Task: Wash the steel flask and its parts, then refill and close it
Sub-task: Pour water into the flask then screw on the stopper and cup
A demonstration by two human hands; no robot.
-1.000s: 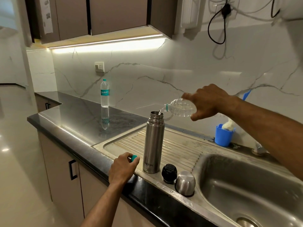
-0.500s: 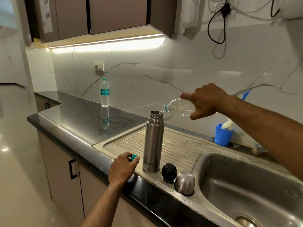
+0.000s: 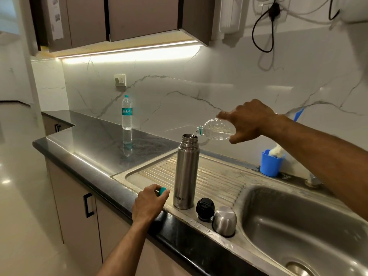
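The steel flask [image 3: 186, 172] stands upright and uncapped on the ribbed drainboard [image 3: 219, 180]. My right hand [image 3: 249, 120] grips a clear plastic water bottle [image 3: 216, 129], tipped nearly flat, its mouth over the flask's opening as water runs in. Down at the counter's front edge, my left hand [image 3: 148, 204] holds a small teal bottle cap [image 3: 162, 190] just left of the flask. The black inner stopper [image 3: 205, 208] and the steel cup lid [image 3: 224, 220], set upside down, sit to the flask's right.
A sealed Bisleri water bottle [image 3: 126, 112] stands on the dark counter [image 3: 95, 140] at the back. A blue cup [image 3: 271, 163] with a white scrubber sits by the wall. The sink basin [image 3: 298, 226] lies at right. Cabinets hang overhead.
The tipped bottle has lowered slightly at its base as the pouring goes on. My left hand and the flask stay put.
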